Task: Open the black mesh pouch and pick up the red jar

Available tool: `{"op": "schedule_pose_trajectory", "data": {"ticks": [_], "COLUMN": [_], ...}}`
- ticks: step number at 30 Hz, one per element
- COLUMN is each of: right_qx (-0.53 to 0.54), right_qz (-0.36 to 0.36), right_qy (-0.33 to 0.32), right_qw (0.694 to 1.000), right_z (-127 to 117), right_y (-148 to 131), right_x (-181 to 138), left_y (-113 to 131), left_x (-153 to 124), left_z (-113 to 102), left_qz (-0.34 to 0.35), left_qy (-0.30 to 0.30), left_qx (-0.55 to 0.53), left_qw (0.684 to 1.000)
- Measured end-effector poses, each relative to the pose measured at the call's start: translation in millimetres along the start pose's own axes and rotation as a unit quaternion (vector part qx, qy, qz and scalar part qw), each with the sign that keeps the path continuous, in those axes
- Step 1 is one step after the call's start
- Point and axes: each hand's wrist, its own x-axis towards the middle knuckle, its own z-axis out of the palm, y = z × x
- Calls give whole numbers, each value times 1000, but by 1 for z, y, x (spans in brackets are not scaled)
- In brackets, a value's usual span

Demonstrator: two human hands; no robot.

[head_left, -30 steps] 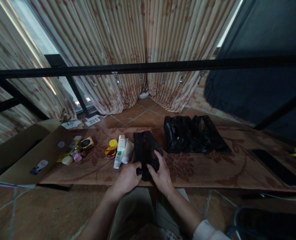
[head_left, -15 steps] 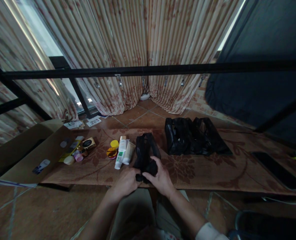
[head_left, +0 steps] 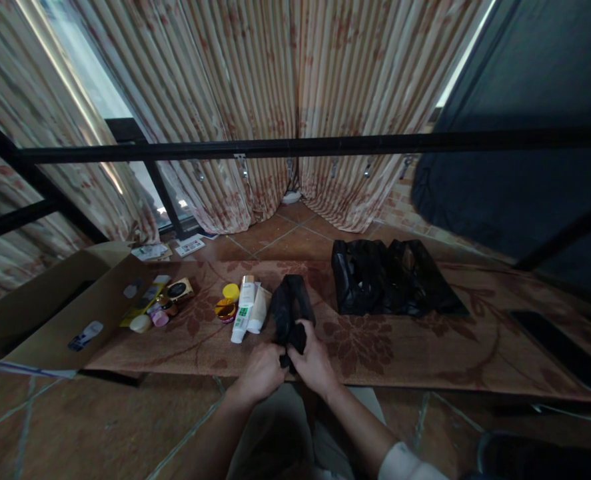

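A black mesh bag (head_left: 290,307) lies at the near edge of the cloth-covered bench, its far end spread on the cloth. My left hand (head_left: 262,370) is closed on the bag's near end, fingers curled in. From the right, my right hand (head_left: 315,360) grips the same bunched part, thumb toward the left hand. Left of the bag lie white tubes, one with green print (head_left: 240,322), one plain (head_left: 258,310) and one with a gold cap (head_left: 247,291). Beside them sit a yellow-lidded jar (head_left: 230,292) and an amber jar (head_left: 225,310).
Several black bags (head_left: 395,277) lie together at the right back of the bench cloth (head_left: 365,347). A phone-like dark slab (head_left: 560,347) rests farther right. A cardboard box (head_left: 50,313) stands left, small cosmetics (head_left: 160,317) beside it. A dark rail (head_left: 295,147) crosses beyond.
My hands have drawn closer together around the bag's near end, the right moving slightly left. The bag looks narrower and more gathered. The view has shifted slightly.
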Motion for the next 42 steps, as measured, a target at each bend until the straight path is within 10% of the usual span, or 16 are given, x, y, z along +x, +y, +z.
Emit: {"op": "schedule_pose_trajectory", "data": {"ticks": [36,42], "right_qx": [80,60], "right_qz": [-113,-106], "right_qy": [2,114], "right_qw": [990,986], "right_z": [-39,-61], "right_y": [6,-13], "right_x": [0,14], "left_y": [9,22], "left_x": [4,5], "left_z": [-12,-24], "left_qz": [16,16], "left_qy": [-4,19], "left_qx": [30,55], "left_qw": [999,998]}}
